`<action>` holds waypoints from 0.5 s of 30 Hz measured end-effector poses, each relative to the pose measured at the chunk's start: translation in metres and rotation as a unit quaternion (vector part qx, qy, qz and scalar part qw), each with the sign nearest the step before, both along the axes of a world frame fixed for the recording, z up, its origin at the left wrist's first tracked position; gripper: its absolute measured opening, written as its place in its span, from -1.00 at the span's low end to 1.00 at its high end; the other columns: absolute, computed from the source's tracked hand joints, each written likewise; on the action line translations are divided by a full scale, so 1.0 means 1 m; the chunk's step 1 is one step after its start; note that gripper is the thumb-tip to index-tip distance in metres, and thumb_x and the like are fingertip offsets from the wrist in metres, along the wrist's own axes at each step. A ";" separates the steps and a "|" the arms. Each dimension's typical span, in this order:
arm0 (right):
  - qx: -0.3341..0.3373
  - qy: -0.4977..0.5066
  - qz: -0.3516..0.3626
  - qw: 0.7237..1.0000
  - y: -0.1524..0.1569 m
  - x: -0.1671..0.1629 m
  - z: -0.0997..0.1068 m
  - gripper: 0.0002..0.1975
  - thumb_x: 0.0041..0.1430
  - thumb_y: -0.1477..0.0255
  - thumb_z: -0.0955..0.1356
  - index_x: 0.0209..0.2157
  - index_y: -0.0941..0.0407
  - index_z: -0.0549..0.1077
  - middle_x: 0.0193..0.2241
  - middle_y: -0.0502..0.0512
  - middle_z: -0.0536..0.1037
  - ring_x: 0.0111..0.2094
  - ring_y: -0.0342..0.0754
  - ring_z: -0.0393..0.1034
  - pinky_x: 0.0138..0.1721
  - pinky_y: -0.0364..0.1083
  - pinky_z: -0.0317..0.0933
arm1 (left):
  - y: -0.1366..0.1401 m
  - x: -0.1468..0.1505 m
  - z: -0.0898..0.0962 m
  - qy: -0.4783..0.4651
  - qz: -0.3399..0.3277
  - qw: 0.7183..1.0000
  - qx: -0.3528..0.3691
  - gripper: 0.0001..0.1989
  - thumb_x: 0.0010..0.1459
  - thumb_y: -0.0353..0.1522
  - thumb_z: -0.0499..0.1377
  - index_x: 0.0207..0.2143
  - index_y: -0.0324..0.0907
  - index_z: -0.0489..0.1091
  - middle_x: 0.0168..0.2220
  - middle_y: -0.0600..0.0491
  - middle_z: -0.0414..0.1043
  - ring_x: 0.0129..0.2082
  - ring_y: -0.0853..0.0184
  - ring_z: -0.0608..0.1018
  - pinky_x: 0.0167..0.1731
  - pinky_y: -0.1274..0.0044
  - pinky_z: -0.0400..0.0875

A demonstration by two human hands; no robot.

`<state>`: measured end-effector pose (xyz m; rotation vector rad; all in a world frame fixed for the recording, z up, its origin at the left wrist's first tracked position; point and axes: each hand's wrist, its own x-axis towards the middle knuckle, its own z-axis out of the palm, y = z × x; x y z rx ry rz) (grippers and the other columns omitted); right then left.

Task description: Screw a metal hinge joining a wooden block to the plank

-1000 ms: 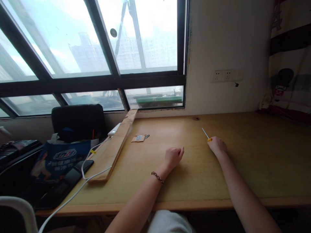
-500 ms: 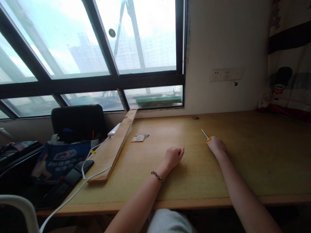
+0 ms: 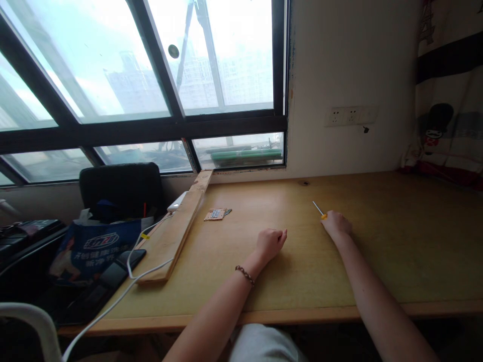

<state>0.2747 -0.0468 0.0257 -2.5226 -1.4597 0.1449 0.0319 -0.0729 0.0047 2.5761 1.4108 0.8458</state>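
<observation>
In my right hand is a screwdriver with a yellow handle. Its bare metal shaft points away from me and to the left, above the table. My left hand is curled into a fist over the middle of the table. Its palm side is turned from view, so I cannot see whether anything is inside. A braided bracelet circles the left wrist. Farther left lies a small flat brownish piece with several small metallic, screw-like items on and beside it.
A long wooden plank runs along the table's left side, with a white cable across it and a white device beside it. A black chair and a blue bag stand left. The table meets the wall behind.
Both hands stay almost where they were. The screwdriver remains in my right hand, with barely any shift.
</observation>
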 end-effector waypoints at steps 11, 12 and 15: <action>0.012 -0.032 -0.008 0.999 -0.003 -0.008 0.001 -0.67 -0.02 0.28 0.36 -0.25 0.20 0.50 -0.27 0.35 0.51 -0.19 0.23 0.41 -0.31 0.05 0.30 | 0.000 0.000 0.001 0.001 -0.005 1.000 -0.001 -0.47 0.22 -0.21 -0.14 -0.70 -0.24 0.34 -0.67 0.00 0.33 -0.68 0.48 0.19 -0.57 0.56 -0.05; 0.011 -0.032 -0.009 0.999 -0.003 -0.008 0.000 -0.67 -0.02 0.28 0.36 -0.25 0.20 0.50 -0.28 0.35 0.51 -0.19 0.23 0.41 -0.31 0.05 0.30 | 0.000 0.000 0.001 0.001 -0.005 1.000 -0.002 -0.47 0.22 -0.21 -0.14 -0.70 -0.24 0.34 -0.67 0.00 0.33 -0.68 0.48 0.19 -0.57 0.56 -0.05; 0.008 -0.027 -0.011 1.000 -0.002 -0.008 -0.001 -0.66 -0.02 0.27 0.36 -0.23 0.20 0.49 -0.28 0.35 0.50 -0.19 0.22 0.41 -0.31 0.05 0.29 | 0.000 0.000 0.001 0.003 -0.003 1.000 -0.008 -0.46 0.22 -0.20 -0.14 -0.69 -0.24 0.35 -0.67 0.00 0.33 -0.68 0.48 0.19 -0.57 0.56 -0.04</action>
